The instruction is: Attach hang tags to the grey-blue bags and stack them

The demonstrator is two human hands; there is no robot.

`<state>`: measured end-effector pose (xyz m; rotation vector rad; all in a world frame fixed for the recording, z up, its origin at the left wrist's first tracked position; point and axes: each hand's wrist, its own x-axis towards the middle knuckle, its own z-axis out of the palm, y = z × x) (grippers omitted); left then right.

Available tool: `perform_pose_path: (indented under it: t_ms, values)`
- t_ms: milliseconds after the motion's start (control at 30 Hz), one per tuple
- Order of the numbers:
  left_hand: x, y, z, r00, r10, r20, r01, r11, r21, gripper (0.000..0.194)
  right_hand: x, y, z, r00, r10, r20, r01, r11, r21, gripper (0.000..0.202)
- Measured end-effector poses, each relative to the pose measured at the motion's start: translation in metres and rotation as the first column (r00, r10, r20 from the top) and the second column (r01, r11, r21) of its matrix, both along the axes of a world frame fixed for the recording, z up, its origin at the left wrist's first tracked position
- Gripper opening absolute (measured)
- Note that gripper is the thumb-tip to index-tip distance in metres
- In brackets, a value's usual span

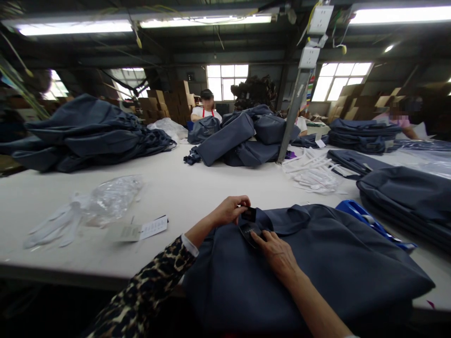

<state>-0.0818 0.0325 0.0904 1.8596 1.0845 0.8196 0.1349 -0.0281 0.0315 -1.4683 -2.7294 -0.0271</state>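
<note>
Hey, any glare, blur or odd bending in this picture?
Head view: the ceiling lights and windows glare white; below the table it is nearly black; the clear plastic catches glints; left hand and right hand look fairly sharp; the outer edges look stretched and soft.

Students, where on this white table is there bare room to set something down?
Bare: white table between the clear plastic, left hand and heaped dark bags. Crowded: its right side, with stacked bags, blue object and white strips.

A bag (327,267) lies on the table (169,188) — tags (152,228) left, stacked bags (408,202) right (pole (292,112) behind).
</note>
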Motion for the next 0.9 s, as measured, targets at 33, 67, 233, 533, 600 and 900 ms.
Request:
perform_pose_path:
  t_ms: [33, 67, 233, 533, 600, 900]
  values:
    - [0.001, -0.001, 0.001, 1.000, -0.010, 0.017, 0.010, 1.000, -0.014, 0.009, 0.000, 0.000, 0.000, 1.000, 0.000, 0.000, 0.000, 1.000, 0.001, 0.062]
    - [0.001, -0.001, 0.002, 0.999, -0.021, 0.034, 0.021, 1.000, -0.021, 0.009, 0.000, 0.000, 0.000, 1.000, 0.000, -0.001, 0.000, 1.000, 0.000, 0.062]
    - [0.000, -0.002, 0.007, 0.997, -0.082, 0.003, 0.081, 0.991, 0.103, 0.009, 0.001, 0.001, -0.003, 1.000, 0.000, -0.024, 0.001, 1.000, 0.017, 0.060]
    - [-0.009, 0.004, 0.004, 0.989, 0.097, 0.114, -0.111, 0.987, 0.119, 0.010, 0.007, 0.003, -0.011, 0.996, -0.007, -0.084, 0.012, 0.998, 0.064, 0.059]
    - [-0.012, 0.004, 0.001, 0.983, 0.134, 0.125, -0.150, 0.981, 0.126, 0.011, 0.008, 0.003, -0.014, 0.995, -0.007, -0.101, 0.016, 0.996, 0.092, 0.059]
    - [-0.010, -0.006, -0.005, 0.961, 0.268, 0.069, -0.277, 0.944, 0.180, 0.016, 0.006, 0.002, -0.015, 0.993, 0.043, -0.106, -0.024, 0.984, 0.177, 0.055]
